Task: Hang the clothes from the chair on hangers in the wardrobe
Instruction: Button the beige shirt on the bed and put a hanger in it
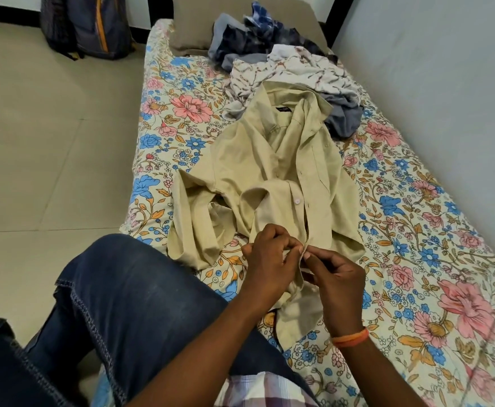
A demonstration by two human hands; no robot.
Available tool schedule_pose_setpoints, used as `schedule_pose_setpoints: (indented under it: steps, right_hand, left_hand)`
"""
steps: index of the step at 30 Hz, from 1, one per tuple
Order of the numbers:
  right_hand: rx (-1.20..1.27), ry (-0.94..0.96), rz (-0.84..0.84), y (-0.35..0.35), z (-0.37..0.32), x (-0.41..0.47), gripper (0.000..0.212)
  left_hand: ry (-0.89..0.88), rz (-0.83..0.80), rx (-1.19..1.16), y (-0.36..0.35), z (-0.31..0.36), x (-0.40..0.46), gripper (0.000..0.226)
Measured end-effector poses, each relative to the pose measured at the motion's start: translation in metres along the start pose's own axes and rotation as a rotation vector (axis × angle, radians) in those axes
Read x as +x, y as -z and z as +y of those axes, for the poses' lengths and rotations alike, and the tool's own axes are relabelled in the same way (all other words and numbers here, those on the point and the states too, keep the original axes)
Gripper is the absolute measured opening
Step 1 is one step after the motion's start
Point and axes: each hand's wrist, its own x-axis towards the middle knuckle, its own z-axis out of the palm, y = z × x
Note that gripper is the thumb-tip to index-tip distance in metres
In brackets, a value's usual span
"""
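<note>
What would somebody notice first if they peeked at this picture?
Probably the two hands low in the middle, the left hand and the right hand, pinching the front edge of a beige shirt spread out on the bed. Next comes the bright flowery bedsheet under it all. Farther back, near the pillow, sits a messy pile of clothes.

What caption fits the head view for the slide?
Both hands, left hand and right hand, pinch the front placket of a beige shirt spread on a floral bedsheet.
</note>
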Motion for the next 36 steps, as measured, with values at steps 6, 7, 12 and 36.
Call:
schedule_pose_setpoints:
  steps: [6, 7, 12, 36]
  right_hand:
    - [-0.072, 0.003, -0.008, 0.002, 0.002, 0.003, 0.01]
    - [-0.086, 0.014, -0.009, 0.002, 0.003, 0.003, 0.008]
    - [-0.112, 0.031, -0.022, 0.004, 0.007, 0.002, 0.007]
    - [-0.209, -0.138, -0.005, 0.005, 0.0, 0.056, 0.005]
  left_hand:
    - [0.052, -0.014, -0.049, 0.003, 0.006, 0.0, 0.016]
    - [0.053, -0.001, -0.063, 0.003, 0.006, -0.001, 0.015]
    - [0.088, 0.023, -0.094, 0.002, 0.005, 0.0, 0.018]
    - [-0.035, -0.226, 0.479, -0.003, -0.006, 0.001, 0.02]
